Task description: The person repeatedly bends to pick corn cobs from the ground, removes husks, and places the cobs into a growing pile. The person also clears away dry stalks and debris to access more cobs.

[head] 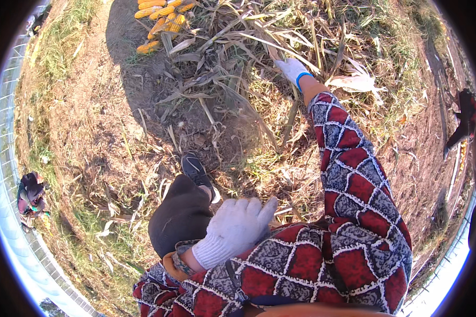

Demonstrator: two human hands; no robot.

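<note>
My right hand [293,71], in a white knit glove with a blue cuff, reaches out to the dry corn stalks and leaves [238,59]. Its fingertips are at a brownish stalk or husk; whether they grip it is hidden. A pale, spread corn husk [357,81] lies just right of that wrist. My left hand [238,228], also in a white glove, is bent in front of my body beside my dark-trousered knee [180,216]. The back of this hand faces up, so its palm and anything under it are hidden. Husked yellow corn ears [162,18] lie piled at the upper left.
My dark shoe [196,170] stands on soil strewn with straw. Another person [31,194] is at the far left, and a dark-clothed person [464,119] at the far right. Dry grass [396,51] and loose stalks cover the ground around me.
</note>
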